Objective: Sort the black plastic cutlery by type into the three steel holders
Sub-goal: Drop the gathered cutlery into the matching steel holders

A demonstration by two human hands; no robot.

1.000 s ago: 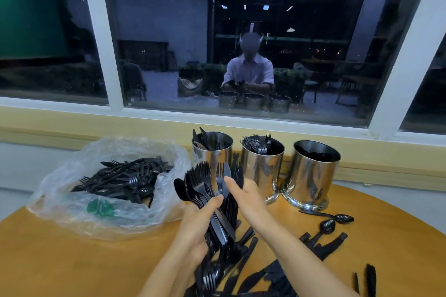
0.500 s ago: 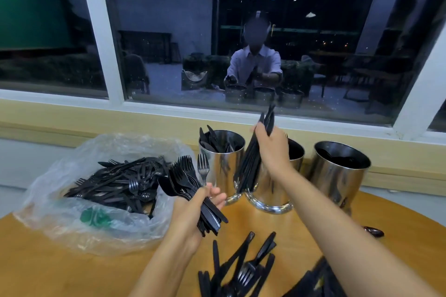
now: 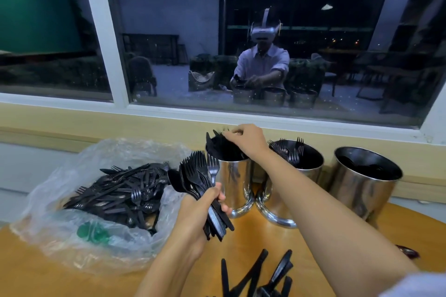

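Three steel holders stand in a row by the window sill. The left holder (image 3: pixel 235 184) has knives (image 3: pixel 220 148) in it, and my right hand (image 3: pixel 247 140) is over its mouth with fingers curled on their upper ends. Forks (image 3: pixel 290 153) stand in the middle holder (image 3: pixel 301 176). Inside the right holder (image 3: pixel 362 190) the contents are dark and hard to tell. My left hand (image 3: pixel 199 212) grips a fanned bundle of forks with a spoon (image 3: pixel 196 179), in front of the left holder.
A clear plastic bag (image 3: pixel 72 243) at the left holds a heap of black cutlery (image 3: pixel 120 191) and a green object (image 3: pixel 93 232). Loose cutlery (image 3: pixel 261 277) lies at the near edge of the wooden table (image 3: pixel 31 277). A spoon (image 3: pixel 409 252) lies at the right.
My right hand lifted a bunch of knives out of the left hand's bundle and carried it left, down into the left holder. The left hand keeps the remaining bundle.
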